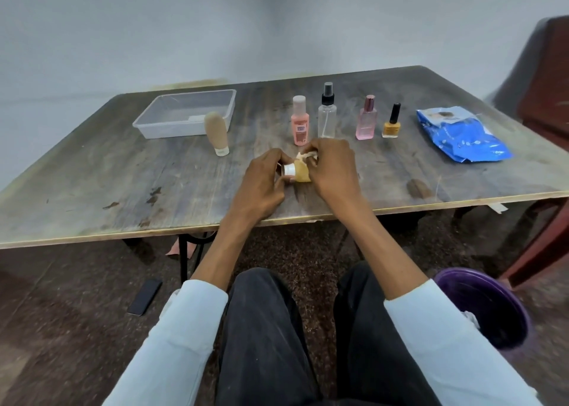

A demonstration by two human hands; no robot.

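My left hand gripping a tan tube at its white cap, my right hand pinching a wipe against it (above the table, near edge)

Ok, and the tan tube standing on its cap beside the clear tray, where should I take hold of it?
Take the tan tube around its wide middle, coming from the near right. It stands upright on its narrow white cap, so a push near the top could tip it, and the clear tray blocks the far left side.
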